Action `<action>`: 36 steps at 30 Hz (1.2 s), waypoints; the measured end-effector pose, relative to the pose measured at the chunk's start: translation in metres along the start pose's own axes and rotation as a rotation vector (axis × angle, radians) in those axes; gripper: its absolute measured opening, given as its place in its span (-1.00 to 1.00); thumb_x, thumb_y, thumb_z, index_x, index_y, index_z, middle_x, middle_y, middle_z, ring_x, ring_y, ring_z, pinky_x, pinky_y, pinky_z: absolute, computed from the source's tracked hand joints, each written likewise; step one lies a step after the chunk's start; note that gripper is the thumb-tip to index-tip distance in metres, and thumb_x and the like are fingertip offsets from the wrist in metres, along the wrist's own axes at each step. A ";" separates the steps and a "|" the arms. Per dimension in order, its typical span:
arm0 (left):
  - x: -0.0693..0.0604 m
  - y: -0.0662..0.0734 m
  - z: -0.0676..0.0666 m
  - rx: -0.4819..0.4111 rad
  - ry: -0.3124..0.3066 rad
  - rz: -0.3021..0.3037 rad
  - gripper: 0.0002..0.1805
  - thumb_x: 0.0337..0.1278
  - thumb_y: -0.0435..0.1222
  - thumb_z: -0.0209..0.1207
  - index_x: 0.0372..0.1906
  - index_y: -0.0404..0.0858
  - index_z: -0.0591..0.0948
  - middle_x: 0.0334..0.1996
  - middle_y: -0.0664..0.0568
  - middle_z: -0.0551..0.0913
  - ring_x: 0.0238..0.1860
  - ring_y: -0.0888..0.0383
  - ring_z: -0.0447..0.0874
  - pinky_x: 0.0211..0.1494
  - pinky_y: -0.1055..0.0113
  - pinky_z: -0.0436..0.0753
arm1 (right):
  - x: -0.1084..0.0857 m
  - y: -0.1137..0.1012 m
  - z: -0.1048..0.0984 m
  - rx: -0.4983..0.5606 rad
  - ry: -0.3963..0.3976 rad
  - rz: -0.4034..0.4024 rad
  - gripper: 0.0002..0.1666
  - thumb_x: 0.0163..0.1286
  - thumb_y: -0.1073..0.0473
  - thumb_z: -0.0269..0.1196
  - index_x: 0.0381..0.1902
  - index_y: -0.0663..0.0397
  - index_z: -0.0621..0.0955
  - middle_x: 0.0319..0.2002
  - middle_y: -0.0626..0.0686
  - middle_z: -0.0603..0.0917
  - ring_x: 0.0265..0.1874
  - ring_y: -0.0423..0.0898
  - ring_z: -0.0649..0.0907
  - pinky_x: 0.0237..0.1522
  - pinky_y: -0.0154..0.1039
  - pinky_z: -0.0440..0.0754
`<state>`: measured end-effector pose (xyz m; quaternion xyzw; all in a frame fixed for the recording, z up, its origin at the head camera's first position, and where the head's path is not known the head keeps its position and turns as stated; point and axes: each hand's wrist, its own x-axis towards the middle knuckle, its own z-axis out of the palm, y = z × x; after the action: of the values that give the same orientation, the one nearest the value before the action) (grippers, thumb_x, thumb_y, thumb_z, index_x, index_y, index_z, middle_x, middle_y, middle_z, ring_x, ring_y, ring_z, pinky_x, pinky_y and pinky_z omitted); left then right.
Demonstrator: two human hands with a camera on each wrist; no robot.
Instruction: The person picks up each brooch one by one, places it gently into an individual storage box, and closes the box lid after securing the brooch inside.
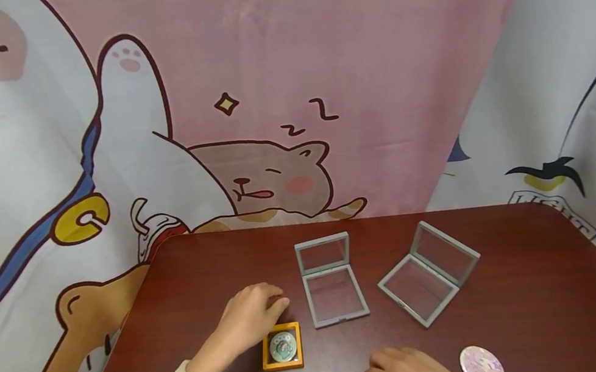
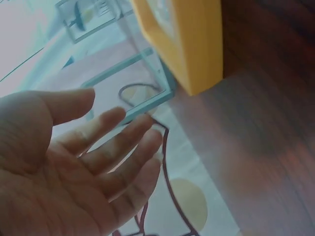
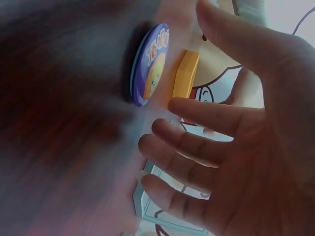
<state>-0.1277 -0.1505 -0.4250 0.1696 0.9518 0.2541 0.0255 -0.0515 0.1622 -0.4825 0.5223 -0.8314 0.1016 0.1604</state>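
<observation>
My left hand (image 1: 252, 317) hovers with relaxed fingers just beyond a small yellow-orange square case (image 1: 265, 356). A round pale-green badge (image 1: 283, 346) shows inside that case. In the left wrist view the fingers (image 2: 118, 157) are spread apart and hold nothing, with the yellow case beside them. Near the front edge of the view, my right hand (image 1: 407, 371) is over a round purple badge (image 3: 150, 64) with a yellow figure. The right wrist view shows its fingers (image 3: 192, 147) loosely extended, apart from the badge. The head view hides most of that badge.
Two grey clear-windowed cases, one upright to the view (image 1: 341, 320) and one turned at an angle (image 1: 442, 312), stand with lids raised on the brown table (image 1: 541, 281). A round pink badge (image 1: 482, 366) lies at the right. A cartoon curtain (image 1: 374, 79) hangs behind.
</observation>
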 end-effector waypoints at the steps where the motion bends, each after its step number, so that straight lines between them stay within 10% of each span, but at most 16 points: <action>1: 0.003 0.000 0.002 0.002 0.004 0.002 -0.71 0.37 -0.20 0.36 0.03 -0.30 0.78 -0.01 -0.11 0.78 0.06 -0.11 0.74 0.02 -0.14 0.68 | -0.001 -0.001 0.001 -0.015 0.004 0.008 -0.73 0.12 -0.06 0.52 -0.39 -0.19 0.61 -0.43 -0.26 0.40 -0.48 -0.40 0.36 -0.55 -0.48 0.25; 8: 0.024 0.001 0.010 0.003 -0.024 0.032 -0.69 0.42 -0.19 0.32 0.04 -0.34 0.77 -0.02 -0.15 0.79 -0.04 -0.07 0.77 -0.09 -0.06 0.71 | -0.010 -0.005 0.006 -0.087 0.014 0.035 -0.68 0.12 -0.07 0.51 -0.46 -0.23 0.54 -0.44 -0.25 0.36 -0.49 -0.38 0.34 -0.59 -0.49 0.17; 15: 0.039 0.001 0.013 -0.006 -0.081 0.013 -0.75 0.42 -0.20 0.31 -0.05 -0.31 0.80 -0.39 -0.02 0.75 -0.58 0.21 0.47 -0.48 0.24 0.46 | -0.012 -0.006 0.008 -0.102 0.030 0.046 -0.68 0.28 -0.08 0.45 -0.49 -0.23 0.52 -0.45 -0.25 0.35 -0.49 -0.38 0.33 -0.59 -0.50 0.16; 26: 0.058 0.004 0.020 0.014 -0.168 -0.029 -0.74 0.43 -0.18 0.29 -0.35 -0.20 0.82 -0.56 0.11 0.66 -0.58 0.20 0.45 -0.46 0.19 0.45 | -0.012 -0.007 0.008 -0.110 0.020 0.047 -0.70 0.08 -0.07 0.51 -0.49 -0.23 0.55 -0.47 -0.26 0.36 -0.51 -0.38 0.36 -0.60 -0.50 0.18; 36: 0.064 0.009 0.031 0.000 -0.223 -0.026 -0.30 0.43 -0.24 0.31 -0.87 -0.04 0.26 -0.88 0.24 0.06 -0.78 0.28 0.03 -0.65 0.36 0.07 | -0.011 -0.011 0.011 -0.019 0.013 0.028 -0.69 0.07 0.01 0.53 -0.53 -0.25 0.54 -0.49 -0.28 0.35 -0.51 -0.47 0.25 -0.55 -0.61 0.17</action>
<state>-0.1812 -0.1070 -0.4455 0.1847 0.9451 0.2334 0.1345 -0.0386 0.1627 -0.4972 0.5085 -0.8384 0.0991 0.1693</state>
